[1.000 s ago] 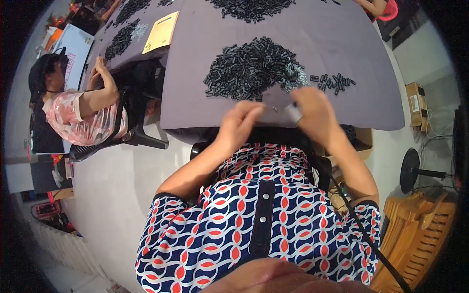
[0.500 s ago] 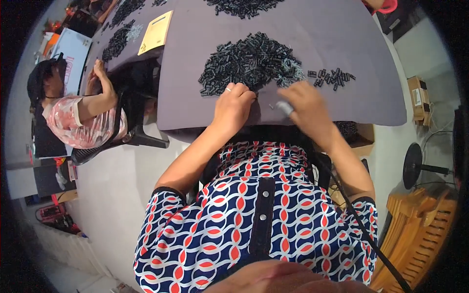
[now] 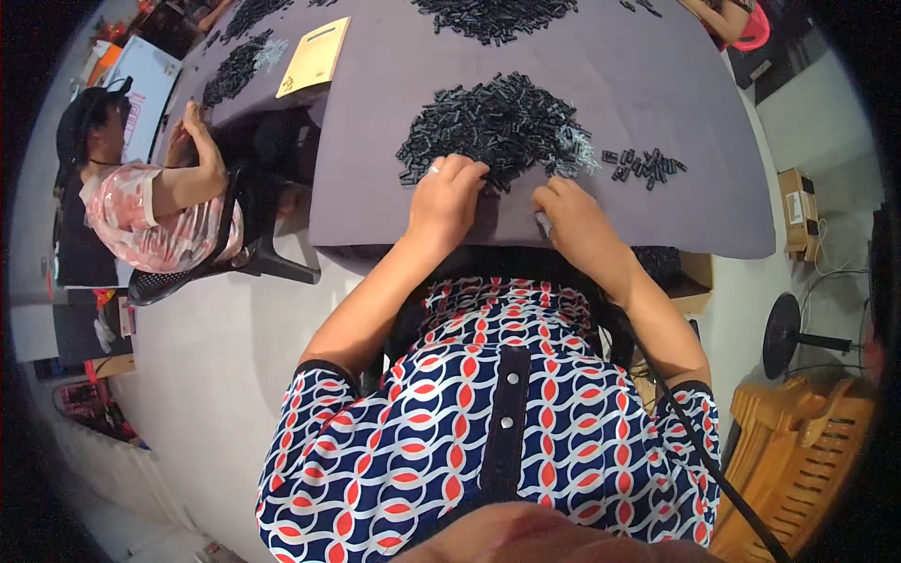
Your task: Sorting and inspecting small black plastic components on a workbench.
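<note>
Well, from where I stand both bare hands are at the near side of the grey-covered table [image 3: 361,169], around the centre of the frame. The left hand [image 3: 445,199], with a pale ring on one finger, is bent over, fingers curled down at the lower edge of a big heap of black pieces [image 3: 493,122]; its fingertips are hidden, so I can't tell whether it has hold of one. The right hand [image 3: 577,220] sits just to the right, apart from the left, its fingers mostly folded in. Something grey shows by its thumb side, too small to make out, and I can't tell what is in its grasp.

That heap lies above the hands, upper centre. Small silvery pieces [image 3: 576,150] lie against its right side, just above the right hand, and a looser scatter of black pieces [image 3: 648,167] lies farther right. Another dark pile [image 3: 497,17] meets the top edge. Over in the upper left, a yellow envelope [image 3: 317,56] lies near the table's edge, and a seated co-worker [image 3: 160,225] in a dark cap and pink-patterned top has both hands raised.
</note>
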`<state>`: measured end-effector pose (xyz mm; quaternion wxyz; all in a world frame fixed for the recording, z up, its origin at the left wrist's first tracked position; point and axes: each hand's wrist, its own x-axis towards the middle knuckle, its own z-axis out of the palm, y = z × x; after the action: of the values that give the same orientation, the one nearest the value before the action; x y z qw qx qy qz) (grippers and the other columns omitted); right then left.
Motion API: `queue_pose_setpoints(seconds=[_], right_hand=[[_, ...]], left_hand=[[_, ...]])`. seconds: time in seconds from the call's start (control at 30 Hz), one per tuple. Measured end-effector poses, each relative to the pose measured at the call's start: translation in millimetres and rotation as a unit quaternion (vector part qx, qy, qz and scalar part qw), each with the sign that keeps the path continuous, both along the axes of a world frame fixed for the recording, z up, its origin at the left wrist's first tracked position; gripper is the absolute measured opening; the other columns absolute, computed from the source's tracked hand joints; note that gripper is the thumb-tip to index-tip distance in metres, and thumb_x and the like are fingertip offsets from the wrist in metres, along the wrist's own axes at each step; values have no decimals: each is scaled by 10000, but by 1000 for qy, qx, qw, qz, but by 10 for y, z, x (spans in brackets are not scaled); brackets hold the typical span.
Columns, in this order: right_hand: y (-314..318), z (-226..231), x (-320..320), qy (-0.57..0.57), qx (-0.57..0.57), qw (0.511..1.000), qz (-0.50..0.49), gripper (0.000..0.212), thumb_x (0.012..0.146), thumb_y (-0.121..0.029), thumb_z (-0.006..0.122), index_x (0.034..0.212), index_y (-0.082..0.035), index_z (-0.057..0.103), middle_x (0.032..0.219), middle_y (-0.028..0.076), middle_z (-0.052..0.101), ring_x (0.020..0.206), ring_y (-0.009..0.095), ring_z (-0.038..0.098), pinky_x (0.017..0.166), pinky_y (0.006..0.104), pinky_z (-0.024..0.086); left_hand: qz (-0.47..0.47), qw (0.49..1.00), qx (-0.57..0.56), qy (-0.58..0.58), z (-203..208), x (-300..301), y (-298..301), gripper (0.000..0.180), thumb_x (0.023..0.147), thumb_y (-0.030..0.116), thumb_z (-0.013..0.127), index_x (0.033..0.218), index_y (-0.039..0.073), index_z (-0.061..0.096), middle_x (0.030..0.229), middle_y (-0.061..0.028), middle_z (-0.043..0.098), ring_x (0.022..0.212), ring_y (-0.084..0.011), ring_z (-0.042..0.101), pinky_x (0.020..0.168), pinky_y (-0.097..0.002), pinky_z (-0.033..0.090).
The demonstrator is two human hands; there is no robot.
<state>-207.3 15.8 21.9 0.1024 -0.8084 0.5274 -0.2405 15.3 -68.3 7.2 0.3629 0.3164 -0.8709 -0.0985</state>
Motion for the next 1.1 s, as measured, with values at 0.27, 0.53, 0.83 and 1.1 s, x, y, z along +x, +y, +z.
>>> queue_pose_setpoints(seconds=[0.27,0.53,0.83,1.1], right_hand=[[-13,-134,-41,-194,41,978,-70,229,794,28,632,1000,-23,546,942,185,585,854,386,614,756,449,492],[22,-306,-113,-325,24,940,-105,314,720,69,596,1023,-12,586,944,161,601,860,344,635,758,380,510],[32,-305,-134,-283,33,953,-108,310,719,43,597,1020,-14,643,960,142,637,864,319,654,760,371,515],[40,-271,-118,-300,35,948,-105,287,725,53,592,1002,-9,632,953,146,630,853,316,650,754,369,515]], left_hand=[[19,992,14,-123,123,-169,-165,211,803,69,736,995,75,649,961,-112,609,915,-346,598,762,-446,508],[30,992,97,-69,137,-69,-128,172,808,72,740,939,55,631,930,-124,605,922,-359,595,774,-444,489],[38,984,68,-161,195,-212,-156,190,816,120,737,986,77,664,981,-121,612,970,-347,598,813,-446,504],[43,993,54,-98,154,-197,-198,112,854,126,686,939,64,724,923,-121,645,927,-348,609,803,-451,510]])
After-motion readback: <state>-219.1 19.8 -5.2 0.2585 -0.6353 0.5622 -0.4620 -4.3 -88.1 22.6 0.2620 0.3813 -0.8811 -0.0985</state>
